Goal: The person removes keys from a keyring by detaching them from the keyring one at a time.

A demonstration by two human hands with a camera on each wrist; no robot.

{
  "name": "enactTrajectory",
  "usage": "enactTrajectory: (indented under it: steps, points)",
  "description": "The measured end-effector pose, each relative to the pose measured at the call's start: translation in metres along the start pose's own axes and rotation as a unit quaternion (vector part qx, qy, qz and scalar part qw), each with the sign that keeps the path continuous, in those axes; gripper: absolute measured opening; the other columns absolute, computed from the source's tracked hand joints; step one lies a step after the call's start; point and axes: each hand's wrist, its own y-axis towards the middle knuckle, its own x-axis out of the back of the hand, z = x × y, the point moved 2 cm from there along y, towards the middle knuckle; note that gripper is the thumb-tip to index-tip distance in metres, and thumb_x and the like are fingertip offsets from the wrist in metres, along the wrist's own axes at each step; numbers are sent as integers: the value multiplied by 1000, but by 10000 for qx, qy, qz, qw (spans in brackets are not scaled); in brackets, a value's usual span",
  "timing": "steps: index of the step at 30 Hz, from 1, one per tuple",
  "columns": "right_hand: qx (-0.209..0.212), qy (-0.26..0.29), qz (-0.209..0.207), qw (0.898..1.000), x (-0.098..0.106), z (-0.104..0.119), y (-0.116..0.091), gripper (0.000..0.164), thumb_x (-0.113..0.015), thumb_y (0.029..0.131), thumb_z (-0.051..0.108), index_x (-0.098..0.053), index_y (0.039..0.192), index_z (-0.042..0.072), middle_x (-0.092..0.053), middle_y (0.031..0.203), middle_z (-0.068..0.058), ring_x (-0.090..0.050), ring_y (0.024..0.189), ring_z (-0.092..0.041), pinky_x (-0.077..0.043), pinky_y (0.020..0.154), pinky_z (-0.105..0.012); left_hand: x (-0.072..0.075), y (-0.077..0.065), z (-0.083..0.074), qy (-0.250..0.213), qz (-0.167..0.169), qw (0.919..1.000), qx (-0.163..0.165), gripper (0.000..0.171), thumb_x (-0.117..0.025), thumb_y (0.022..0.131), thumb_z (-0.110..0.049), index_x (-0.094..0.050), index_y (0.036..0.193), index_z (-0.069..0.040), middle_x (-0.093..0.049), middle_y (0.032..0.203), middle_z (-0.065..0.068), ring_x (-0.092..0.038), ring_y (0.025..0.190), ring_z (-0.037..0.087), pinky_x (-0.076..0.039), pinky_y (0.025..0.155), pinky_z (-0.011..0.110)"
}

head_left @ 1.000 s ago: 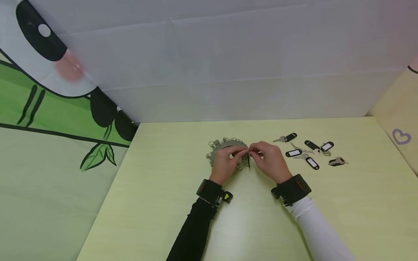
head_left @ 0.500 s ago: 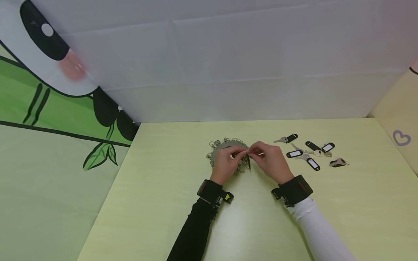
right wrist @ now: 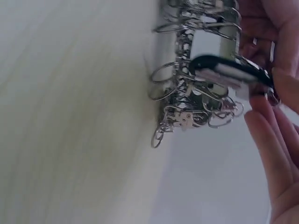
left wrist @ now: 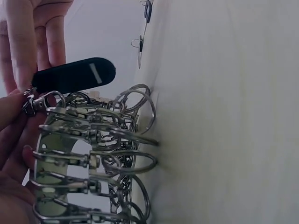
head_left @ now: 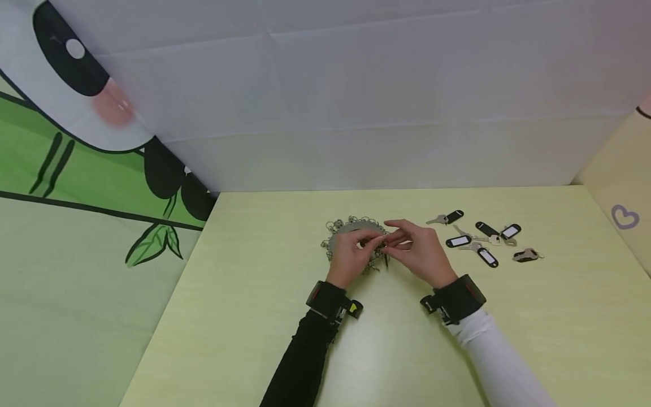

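A round grey metal key holder (head_left: 353, 226), ringed with several swivel clasps and split rings, stands on the table under my hands. My left hand (head_left: 351, 255) pinches a clasp (left wrist: 32, 103) at its right rim, thumb and fingertips together. Opposite it, the thumb and a finger of my right hand (head_left: 423, 255) pinch the ring end of a black key tag (left wrist: 77, 75), while the right index finger is raised. The tag sticks out over the holder's clasps, its label window facing the right wrist camera. Where ring and clasp meet is mostly covered by fingertips.
Several keys with black tags (head_left: 458, 241) lie to the right of the hands on the pale table (head_left: 229, 316). One tagged key (head_left: 526, 255) lies farthest right. A white sheet (head_left: 356, 152) rises behind the table's back edge, and a printed cloth hangs at left.
The right index finger has lifted and straightened, and the right thumb has shifted slightly left and down. The left hand stays at the holder's rim.
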Motion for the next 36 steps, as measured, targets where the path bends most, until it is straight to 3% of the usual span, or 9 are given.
enactTrajectory:
  steps: [7, 15, 18, 25, 30, 36]
  points:
    - [298, -998, -475, 9934, -11, 4, -3, 57, -83, 75, 8, -61, 128, 3, -78, 89, -11, -71, 76, -18, -61, 67, -39, -3, 1, 6, -79, -99, 9998, -180, 16, -69, 92, -26, -79, 92, -13, -77, 82, 6, -63, 70, 4, -54, 58, 30]
    - [496, -1205, -605, 9896, -13, 4, -3, 56, -84, 74, 5, -63, 126, 4, -79, 88, -10, -72, 79, -20, -61, 70, -43, -4, 2, 8, -27, -191, 9995, -235, 15, -71, 90, -24, -79, 88, -11, -78, 79, 6, -65, 68, 5, -55, 58, 29]
    - [446, -1032, -530, 9922, -12, 2, -2, 58, -83, 74, 4, -62, 128, 6, -78, 91, -10, -72, 82, -20, -61, 71, -42, -4, 1, 8, 53, -202, 9994, -267, 16, -71, 91, -24, -79, 87, -11, -78, 79, 6, -64, 68, 5, -55, 59, 26]
    - [-175, -95, -432, 9989, -10, -6, -1, 58, -81, 79, 9, -59, 132, 6, -78, 92, -12, -72, 82, -16, -62, 72, -31, -4, -1, 7, 179, -132, 9991, -368, 16, -69, 93, -24, -78, 88, -11, -76, 80, 6, -62, 68, 4, -54, 59, 24]
    - [-189, 59, -480, 9987, -10, -7, -1, 59, -80, 78, 3, -59, 132, 5, -77, 92, -13, -72, 85, -17, -62, 74, -30, -5, -1, 6, 97, -198, 9993, -313, 17, -69, 92, -24, -79, 88, -11, -77, 81, 6, -63, 69, 4, -56, 60, 26]
    - [-147, 260, -498, 9983, -9, -10, -2, 71, -79, 77, -1, -50, 142, 8, -74, 99, -15, -70, 91, -22, -61, 81, -33, -6, 0, 5, 57, -450, 9982, -390, 14, -71, 91, -22, -79, 91, -10, -78, 80, 7, -65, 68, 6, -56, 57, 33]
